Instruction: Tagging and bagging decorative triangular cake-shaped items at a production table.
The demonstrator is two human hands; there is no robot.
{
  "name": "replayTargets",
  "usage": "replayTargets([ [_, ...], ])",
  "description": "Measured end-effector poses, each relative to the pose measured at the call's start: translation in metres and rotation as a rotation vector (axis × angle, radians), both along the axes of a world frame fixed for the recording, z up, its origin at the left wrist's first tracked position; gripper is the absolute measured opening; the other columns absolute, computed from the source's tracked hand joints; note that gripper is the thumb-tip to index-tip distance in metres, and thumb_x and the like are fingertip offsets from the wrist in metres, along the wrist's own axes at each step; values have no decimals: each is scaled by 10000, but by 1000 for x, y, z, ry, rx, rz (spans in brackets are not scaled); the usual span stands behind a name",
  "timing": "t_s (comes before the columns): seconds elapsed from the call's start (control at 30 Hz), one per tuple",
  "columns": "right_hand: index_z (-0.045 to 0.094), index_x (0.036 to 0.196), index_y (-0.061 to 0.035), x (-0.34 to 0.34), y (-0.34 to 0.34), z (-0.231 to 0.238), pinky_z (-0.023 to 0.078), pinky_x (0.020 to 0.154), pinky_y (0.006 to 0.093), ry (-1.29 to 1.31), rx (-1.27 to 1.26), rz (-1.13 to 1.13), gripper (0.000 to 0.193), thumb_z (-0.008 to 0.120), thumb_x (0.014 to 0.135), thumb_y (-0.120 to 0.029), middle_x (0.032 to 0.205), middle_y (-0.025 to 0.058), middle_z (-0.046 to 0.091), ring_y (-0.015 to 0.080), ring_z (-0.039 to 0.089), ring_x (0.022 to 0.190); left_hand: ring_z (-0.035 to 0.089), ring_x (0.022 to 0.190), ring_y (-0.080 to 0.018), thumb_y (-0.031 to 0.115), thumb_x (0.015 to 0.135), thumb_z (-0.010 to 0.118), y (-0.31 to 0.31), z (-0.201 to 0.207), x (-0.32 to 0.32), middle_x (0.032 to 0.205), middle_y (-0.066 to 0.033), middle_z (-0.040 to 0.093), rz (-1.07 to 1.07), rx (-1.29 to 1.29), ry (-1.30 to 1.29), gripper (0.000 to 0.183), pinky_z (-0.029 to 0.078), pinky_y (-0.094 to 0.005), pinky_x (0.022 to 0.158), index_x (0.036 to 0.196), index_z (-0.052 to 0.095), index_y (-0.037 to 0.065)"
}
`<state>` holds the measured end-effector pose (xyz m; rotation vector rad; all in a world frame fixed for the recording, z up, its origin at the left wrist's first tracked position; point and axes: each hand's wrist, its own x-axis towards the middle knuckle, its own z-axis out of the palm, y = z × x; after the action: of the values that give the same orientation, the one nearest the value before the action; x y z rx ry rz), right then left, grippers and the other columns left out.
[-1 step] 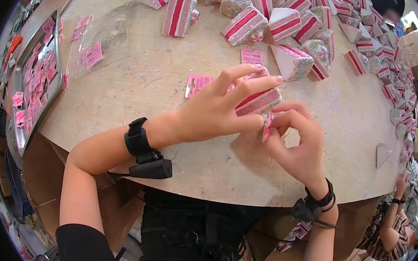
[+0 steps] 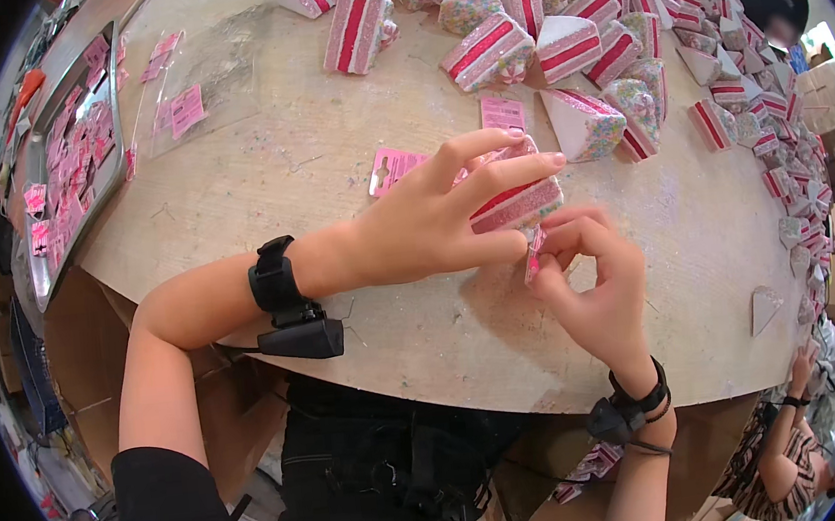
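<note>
A decorative cake slice (image 2: 518, 207), pink and white with a red band and sprinkles, rests on the table partly hidden under my left hand (image 2: 447, 202). That hand steadies it, two fingers stretched across its top and the thumb along its near side. Just at its near corner, my right hand (image 2: 590, 279) pinches a small pink printed tag (image 2: 535, 254) between thumb and fingertips. A pink hang card (image 2: 395, 168) lies by my left knuckles, and another pink card (image 2: 503, 113) lies beyond the slice.
Many similar cake slices (image 2: 573, 47) are heaped at the far side and right. A metal tray (image 2: 111, 109) of pink tags stands at the left, near a clear plastic bag (image 2: 219, 74). One white wedge (image 2: 766, 309) lies near the right edge. Other people are at the right.
The tag in my right fingers has tilted slightly, and that hand has shifted a little. My left hand and the cake slice look unchanged.
</note>
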<state>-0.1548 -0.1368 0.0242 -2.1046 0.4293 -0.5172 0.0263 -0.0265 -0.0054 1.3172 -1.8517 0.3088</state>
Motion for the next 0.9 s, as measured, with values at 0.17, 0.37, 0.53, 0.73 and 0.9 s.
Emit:
replayTargets([
  [0.17,608,806,-1,2,5,-1,449,583,234,35,104,-88,102,658,718,15,796,86,631,125,597,612,376,1233,-284,110,739,644,1,-5,0,1322,-71,481,46,33,-44,581,378,-378,1038,1302,515,47],
  [0.37,603,813,14,0,3,-4,436,559,236,-10,-57,-83,74,627,745,-4,692,56,607,70,568,615,396,1187,-261,102,741,640,3,-3,-4,1338,-28,495,110,25,-41,541,383,-360,991,1271,543,58],
  [0.53,600,810,19,-3,-7,5,439,551,242,130,455,-53,50,608,775,-16,714,33,627,61,579,631,402,1173,-256,82,731,633,1,-5,-4,1323,-24,504,97,8,-52,543,370,-358,983,1267,550,67],
  [0.73,602,812,18,2,-3,10,417,583,209,185,790,-81,44,584,782,-8,721,9,623,49,552,638,400,1169,-266,79,727,619,2,-8,-2,1307,-23,513,91,0,-46,547,357,-364,991,1269,547,66],
  [0.9,592,797,22,0,1,4,427,618,228,96,353,-75,44,589,761,-3,706,13,608,64,557,674,402,1166,-267,64,718,616,1,-6,-4,1300,-43,516,53,34,57,535,352,-365,996,1251,565,71],
])
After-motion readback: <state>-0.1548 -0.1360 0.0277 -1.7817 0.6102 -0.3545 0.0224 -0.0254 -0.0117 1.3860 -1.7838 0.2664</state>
